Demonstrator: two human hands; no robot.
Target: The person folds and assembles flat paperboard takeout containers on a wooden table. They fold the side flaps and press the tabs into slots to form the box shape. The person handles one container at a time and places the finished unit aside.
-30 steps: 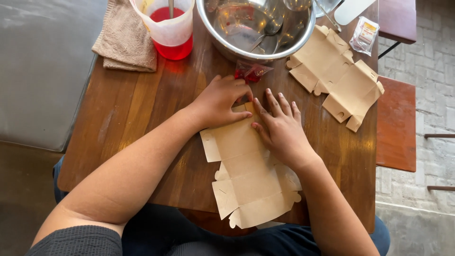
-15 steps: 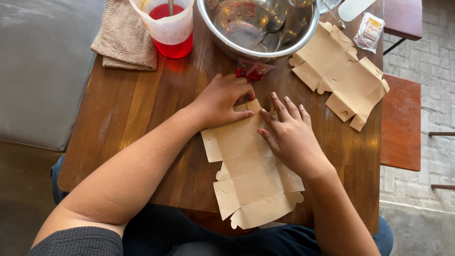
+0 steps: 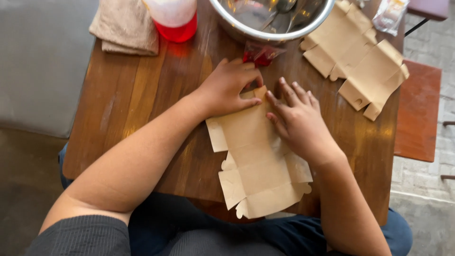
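A flat brown cardboard box blank lies unfolded on the wooden table, its near end hanging over the table's front edge. My left hand rests on the blank's far left corner, fingers curled, with the fingertips at a small tab at the top edge. My right hand lies flat on the blank's far right side, fingers spread and pressing down. Both hands sit side by side at the far end of the blank.
A second flat cardboard blank lies at the far right. A steel bowl with utensils stands at the back, a small red packet against it. A plastic jug of red liquid, a beige cloth and a clear wrapper sit along the back.
My right hand has slid a little to the right and nearer on the blank. My left hand's fingers have curled onto the top tab. The blank stays flat.
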